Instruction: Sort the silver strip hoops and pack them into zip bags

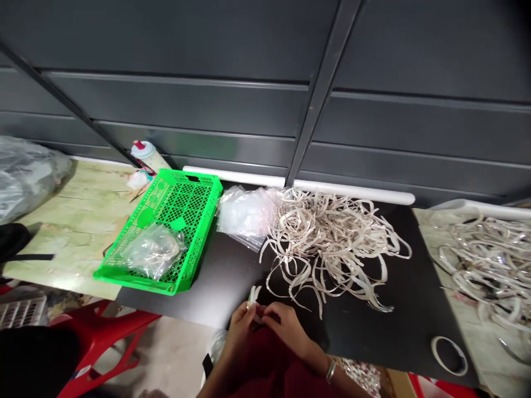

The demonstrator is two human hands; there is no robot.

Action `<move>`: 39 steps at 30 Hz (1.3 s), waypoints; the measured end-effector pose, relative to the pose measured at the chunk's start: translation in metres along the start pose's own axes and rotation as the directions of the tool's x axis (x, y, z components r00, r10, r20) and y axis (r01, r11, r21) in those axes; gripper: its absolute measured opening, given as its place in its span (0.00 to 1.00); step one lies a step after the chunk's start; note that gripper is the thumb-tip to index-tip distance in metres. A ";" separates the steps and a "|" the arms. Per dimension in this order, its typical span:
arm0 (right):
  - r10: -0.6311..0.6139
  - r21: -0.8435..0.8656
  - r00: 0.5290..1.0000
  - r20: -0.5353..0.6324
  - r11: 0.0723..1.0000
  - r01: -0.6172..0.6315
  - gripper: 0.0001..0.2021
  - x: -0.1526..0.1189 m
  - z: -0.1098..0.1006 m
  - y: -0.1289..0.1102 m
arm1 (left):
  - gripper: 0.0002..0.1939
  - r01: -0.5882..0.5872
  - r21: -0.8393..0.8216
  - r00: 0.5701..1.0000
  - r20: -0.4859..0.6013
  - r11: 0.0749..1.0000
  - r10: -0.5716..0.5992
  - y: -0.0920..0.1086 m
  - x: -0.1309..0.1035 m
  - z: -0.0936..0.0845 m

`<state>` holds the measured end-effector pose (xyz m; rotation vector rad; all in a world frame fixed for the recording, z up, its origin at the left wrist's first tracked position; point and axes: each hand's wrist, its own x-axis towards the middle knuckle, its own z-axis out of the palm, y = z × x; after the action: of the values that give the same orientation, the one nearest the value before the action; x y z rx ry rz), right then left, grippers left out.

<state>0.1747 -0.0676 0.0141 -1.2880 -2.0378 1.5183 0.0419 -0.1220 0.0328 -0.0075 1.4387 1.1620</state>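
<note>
At the front edge of the black mat (352,331), my two hands meet close to my body. Between thumb and fingers my left hand (239,326) pinches a few pale white strips (254,294), whose curved ends stick up. My right hand (286,326), a silver bracelet on its wrist, has its fingers bent together beside the left fingertips; what lies between them is hidden. Beyond the hands spreads a large tangled pile of curved off-white strips (332,237). Left of that pile lies a stack of clear plastic bags (245,215).
A green plastic basket (203,237) holds clear bags with pale contents (155,251). Behind it stands a bottle (151,156) with a red top. A roll of tape (449,355) and another strip pile (493,265) are at right. A red stool (103,337) stands lower left.
</note>
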 end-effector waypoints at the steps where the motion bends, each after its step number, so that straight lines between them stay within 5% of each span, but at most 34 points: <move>1: 0.026 -0.076 0.999 -0.044 0.997 -0.030 0.04 0.005 0.004 0.008 | 0.20 0.000 -0.028 0.999 -0.047 1.000 -0.001 0.005 0.004 -0.009; 7: 0.139 -0.312 0.954 -0.267 0.924 -0.222 0.07 0.039 0.029 0.044 | 0.19 -0.049 -0.069 0.998 -0.034 0.996 0.047 0.061 0.034 -0.072; 13: 0.124 -0.334 0.961 -0.247 0.920 -0.205 0.06 0.039 0.055 0.019 | 0.17 -0.032 -0.062 0.999 -0.008 0.998 0.031 0.089 0.049 -0.104; 19: 0.097 -0.410 0.969 -0.228 0.893 -0.187 0.10 0.017 0.048 0.017 | 0.18 0.050 -0.100 0.999 -0.005 0.994 -0.051 0.075 0.054 -0.090; 23: 0.080 -0.415 0.939 -0.335 0.882 -0.224 0.17 0.020 0.002 0.047 | 0.19 0.048 -0.113 0.997 -0.052 0.992 -0.054 0.057 0.041 -0.074; 28: 0.080 -0.376 0.889 -0.451 0.886 -0.271 0.25 0.070 -0.045 0.076 | 0.21 0.035 -0.120 0.994 -0.098 0.992 -0.047 0.038 0.021 -0.056; 31: 0.035 -0.398 0.952 -0.305 0.903 -0.161 0.17 0.092 -0.040 0.076 | 0.20 0.029 -0.132 0.992 -0.121 0.991 -0.045 0.031 0.016 -0.049; 35: -0.063 -0.429 0.993 -0.100 0.903 0.015 0.12 0.083 -0.017 0.064 | 0.20 0.016 -0.154 0.989 -0.141 0.988 -0.038 0.027 0.013 -0.046; 39: -0.113 -0.469 0.989 -0.099 0.882 0.054 0.14 0.073 -0.019 0.050 | 0.19 -0.001 -0.162 0.991 -0.130 0.987 -0.020 0.027 0.015 -0.047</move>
<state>0.1714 0.0035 -0.0415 -1.3880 -2.4278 0.9080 -0.0131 -0.1294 0.0277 -0.2074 1.4531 1.2874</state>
